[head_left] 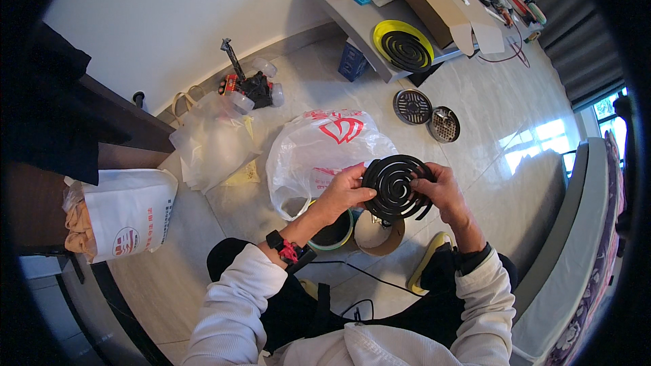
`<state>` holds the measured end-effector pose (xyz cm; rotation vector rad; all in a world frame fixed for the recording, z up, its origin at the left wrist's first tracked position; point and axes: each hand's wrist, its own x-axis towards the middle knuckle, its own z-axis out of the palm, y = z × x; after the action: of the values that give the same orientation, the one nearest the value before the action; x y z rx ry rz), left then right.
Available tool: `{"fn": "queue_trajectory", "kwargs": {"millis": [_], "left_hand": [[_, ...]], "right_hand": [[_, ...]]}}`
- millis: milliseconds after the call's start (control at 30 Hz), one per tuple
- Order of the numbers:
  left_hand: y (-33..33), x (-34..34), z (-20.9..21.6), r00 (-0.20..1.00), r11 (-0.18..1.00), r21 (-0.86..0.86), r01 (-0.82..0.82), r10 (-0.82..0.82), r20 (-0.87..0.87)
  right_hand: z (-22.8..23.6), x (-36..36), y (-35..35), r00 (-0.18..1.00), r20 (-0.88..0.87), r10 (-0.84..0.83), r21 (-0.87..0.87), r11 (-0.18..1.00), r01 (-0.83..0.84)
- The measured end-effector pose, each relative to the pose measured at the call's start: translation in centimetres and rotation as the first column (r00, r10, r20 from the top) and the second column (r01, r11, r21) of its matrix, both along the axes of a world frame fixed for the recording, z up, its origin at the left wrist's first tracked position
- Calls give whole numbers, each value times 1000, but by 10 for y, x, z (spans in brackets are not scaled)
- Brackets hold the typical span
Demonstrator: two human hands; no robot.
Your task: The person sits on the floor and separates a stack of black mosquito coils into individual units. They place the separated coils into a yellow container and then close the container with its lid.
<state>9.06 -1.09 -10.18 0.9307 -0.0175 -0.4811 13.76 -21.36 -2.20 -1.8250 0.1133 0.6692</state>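
Note:
A black mosquito coil (395,183), perhaps more than one nested together, is held up between my hands. My left hand (347,192) pinches its left edge with thumb and fingers. On the other side my right hand (442,193) grips the right part, its thumb lying across the rings. Just below, on the floor, stand a round cardboard-coloured container (392,242) with something white inside and a dark bowl with a pale green rim (349,230). A white plastic bag with red print (325,146) lies directly beyond my left hand.
More black coils (405,51) rest on a yellow plate (381,29) on the low grey table (339,5). An opened round metal tin, its slotted lid (411,106) beside its base (444,125), lies on the floor. Bags (217,139) stand left; a bed (569,251) is right.

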Motion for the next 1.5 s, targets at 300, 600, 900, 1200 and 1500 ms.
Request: {"fn": "queue_trajectory", "kwargs": {"millis": [300,600,900,1200,1500], "left_hand": [[1,0,-2,999,986,158,-53,53,7],[1,-3,-1,987,958,240,-158,150,52],[15,-1,-1,967,974,-216,-66,9,-254],[22,-2,0,939,967,-133,216,-243,-243],[24,-4,-16,882,885,-254,391,-439,-173]], "right_hand": [[-4,-1,3,995,96,-10,-16,1000,12],[-3,-5,8,993,116,20,-73,997,-11],[-6,-2,4,991,132,39,48,998,-46],[-5,-7,8,967,128,221,0,975,-223],[1,-11,9,895,187,405,-110,914,-390]]}}
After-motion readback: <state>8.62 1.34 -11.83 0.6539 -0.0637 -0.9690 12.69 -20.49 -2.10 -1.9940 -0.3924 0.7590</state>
